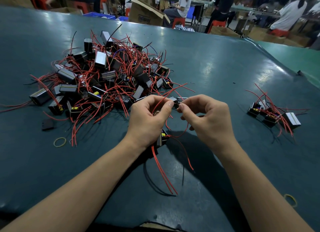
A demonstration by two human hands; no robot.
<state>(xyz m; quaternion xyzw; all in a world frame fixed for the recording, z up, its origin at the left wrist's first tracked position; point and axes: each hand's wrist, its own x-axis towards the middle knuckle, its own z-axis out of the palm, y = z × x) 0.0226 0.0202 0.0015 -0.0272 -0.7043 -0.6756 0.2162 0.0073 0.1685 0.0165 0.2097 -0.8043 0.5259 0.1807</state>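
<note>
A big heap of small black-and-silver box parts (103, 76) with red and black wires lies on the dark green table (216, 64) at the left. My left hand (149, 121) grips a bundle of such parts, one box (161, 138) showing below the palm, red wires (164, 173) trailing toward me. Its thumb and fingers also pinch a red wire near one small part (178, 100) held up between both hands. My right hand (206, 117) pinches that part from the right with thumb and forefinger.
A small group of the same wired parts (273, 114) lies at the right. Yellow rubber bands lie at the left (59, 142) and near right (290, 199). A loose black piece (47, 124) sits near the heap. People on red stools and cardboard boxes (147, 12) stand beyond the table.
</note>
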